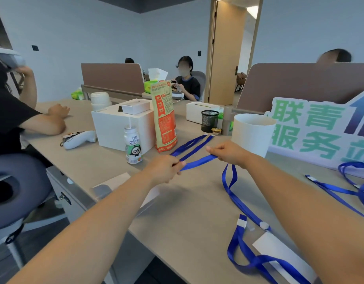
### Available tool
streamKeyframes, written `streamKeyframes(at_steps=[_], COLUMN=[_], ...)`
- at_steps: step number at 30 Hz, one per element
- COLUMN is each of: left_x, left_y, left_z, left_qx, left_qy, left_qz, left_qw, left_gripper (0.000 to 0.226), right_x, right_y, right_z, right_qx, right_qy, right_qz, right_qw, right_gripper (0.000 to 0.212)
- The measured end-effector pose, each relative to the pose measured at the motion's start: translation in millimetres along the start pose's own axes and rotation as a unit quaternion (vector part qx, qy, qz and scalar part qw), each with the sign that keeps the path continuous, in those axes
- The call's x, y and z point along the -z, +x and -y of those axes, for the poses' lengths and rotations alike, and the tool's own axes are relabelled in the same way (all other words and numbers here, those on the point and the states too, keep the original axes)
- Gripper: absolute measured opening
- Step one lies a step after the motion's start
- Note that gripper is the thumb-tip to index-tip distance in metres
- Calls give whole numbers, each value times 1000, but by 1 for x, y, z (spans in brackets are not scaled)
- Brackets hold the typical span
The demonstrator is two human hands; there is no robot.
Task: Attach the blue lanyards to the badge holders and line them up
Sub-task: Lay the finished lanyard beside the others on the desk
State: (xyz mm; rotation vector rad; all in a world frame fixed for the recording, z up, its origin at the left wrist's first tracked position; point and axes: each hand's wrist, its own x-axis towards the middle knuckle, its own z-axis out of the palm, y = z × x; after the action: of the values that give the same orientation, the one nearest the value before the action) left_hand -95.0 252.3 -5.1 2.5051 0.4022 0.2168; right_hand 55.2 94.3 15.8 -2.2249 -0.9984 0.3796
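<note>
Both my hands hold one blue lanyard (199, 161) stretched above the beige table (187, 201). My left hand (166, 168) pinches it at one end, and my right hand (228, 152) pinches it further along; its tail drops down past my right wrist to a white clip. Two more blue lanyards (194, 145) lie side by side beyond my hands. A clear badge holder (279, 253) lies at the near right under another lanyard (252, 261). Further lanyards (353, 189) are tangled at the far right.
A white cup (251, 134), a printed sign (312, 130), a mesh pen pot (209, 120), an orange paper bag (165, 117), a drink bottle (133, 146) and white boxes (119, 124) crowd the far side. A seated person's arm (43, 124) rests at the left.
</note>
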Motion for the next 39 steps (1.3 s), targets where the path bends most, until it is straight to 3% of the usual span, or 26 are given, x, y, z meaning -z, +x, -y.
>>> streamKeyframes(at_steps=[6,11,13,16,20,24,29,31,34,36,39], left_x=[-6,-5,-9,-17,-29,-34,-24,-19,-17,-17,-14], left_y=[10,20,24,34,51,62,64,64,66,68,71], left_z=[21,22,13,3,-2,-8,4,9,11,2,-21], left_qx=[20,-1,-18,22,31,18,41,68,85,72,23], left_qy=[70,100,19,-169,-269,-322,-439,-423,-315,-301,-269], left_qz=[98,60,69,105,150,102,58,33,49,85,115], left_qw=[992,993,997,980,951,941,896,903,944,947,956], left_gripper=[39,37,38,41,36,26,30,33,34,34,45], right_x=[-9,-20,-24,-23,-10,4,22,26,27,27,28], right_y=[7,16,18,20,20,20,13,13,16,17,18], right_z=[-5,2,6,8,8,5,-18,-27,-32,-29,-20], right_qx=[6,23,27,33,43,38,9,-4,1,13,36], right_qy=[-22,-26,-23,1,38,67,74,60,48,46,26], right_qz=[25,38,46,39,34,22,51,61,71,71,72], right_qw=[999,999,998,999,998,997,996,996,996,996,996], right_gripper=[43,42,40,44,45,34,18,19,13,6,16])
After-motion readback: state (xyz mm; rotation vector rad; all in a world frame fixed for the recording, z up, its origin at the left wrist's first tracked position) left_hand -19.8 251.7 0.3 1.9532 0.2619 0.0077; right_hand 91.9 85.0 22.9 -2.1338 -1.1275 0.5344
